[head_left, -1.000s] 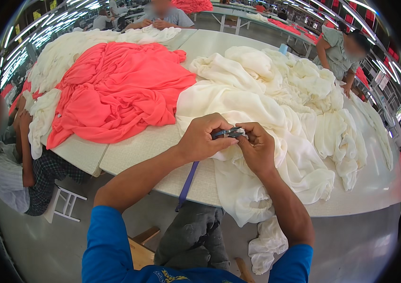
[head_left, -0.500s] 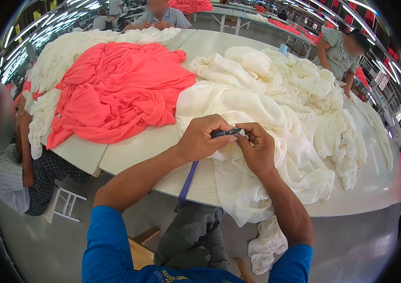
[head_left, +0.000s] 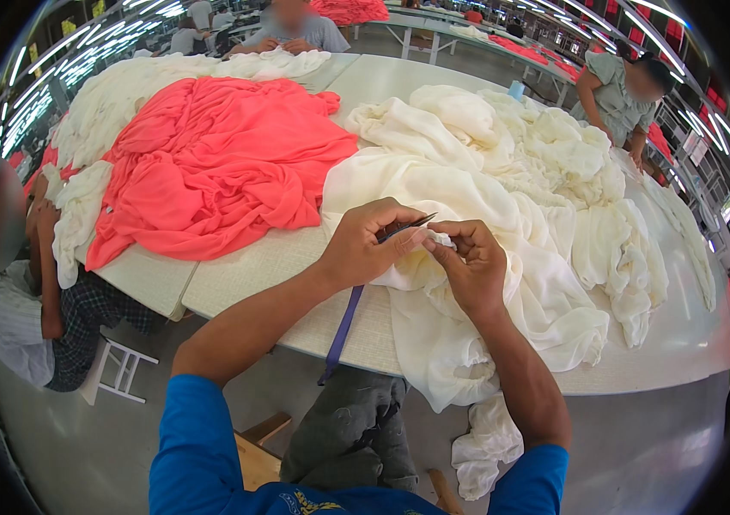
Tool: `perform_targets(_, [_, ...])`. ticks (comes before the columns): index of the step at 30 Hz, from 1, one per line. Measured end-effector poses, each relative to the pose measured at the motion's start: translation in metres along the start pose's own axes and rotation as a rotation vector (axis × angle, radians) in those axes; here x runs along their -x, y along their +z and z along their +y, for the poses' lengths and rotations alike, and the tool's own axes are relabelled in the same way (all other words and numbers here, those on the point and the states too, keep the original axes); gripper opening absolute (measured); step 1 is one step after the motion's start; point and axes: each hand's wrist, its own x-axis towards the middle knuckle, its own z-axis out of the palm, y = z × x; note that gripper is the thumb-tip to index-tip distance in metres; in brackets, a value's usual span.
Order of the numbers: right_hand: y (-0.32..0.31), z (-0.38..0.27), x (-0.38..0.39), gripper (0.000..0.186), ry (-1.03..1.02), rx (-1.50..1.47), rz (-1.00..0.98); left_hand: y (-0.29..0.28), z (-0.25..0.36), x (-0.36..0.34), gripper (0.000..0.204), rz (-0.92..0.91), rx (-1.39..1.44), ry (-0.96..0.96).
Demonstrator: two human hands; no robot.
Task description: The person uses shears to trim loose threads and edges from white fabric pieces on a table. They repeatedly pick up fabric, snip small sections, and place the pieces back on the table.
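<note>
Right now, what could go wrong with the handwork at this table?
The dark pointed tool in the left hand has its tip close to the fingertips of the right hand, so a slip might nick them. It could also snag the bit of white cloth pinched there. Cream fabric hangs over the edge of the table, so it might slide off.

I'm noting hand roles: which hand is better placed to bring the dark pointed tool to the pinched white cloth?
Probably the left hand: it holds the dark pointed tool, tip exposed near the right hand, which is occupied pinching the white cloth.
</note>
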Motion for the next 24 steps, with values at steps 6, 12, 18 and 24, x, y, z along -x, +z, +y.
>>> perform_targets(6, [-0.001, -0.001, -0.003, 0.029, -0.156, 0.086, 0.058, -0.002, 0.005, -0.001, 0.027, -0.017, 0.043, -0.047])
perform_targets(12, [-0.004, -0.001, -0.002, 0.035, 0.017, 0.003, 0.035, -0.002, 0.006, -0.001, 0.032, -0.048, -0.071, 0.072])
perform_targets(18, [-0.002, -0.009, -0.003, 0.046, -0.091, 0.128, 0.031, 0.0, 0.003, 0.0, 0.036, -0.016, -0.149, 0.157])
perform_targets(24, [-0.003, -0.007, -0.002, 0.05, -0.103, 0.162, 0.035, 0.001, 0.003, 0.0, 0.037, -0.008, -0.183, 0.175])
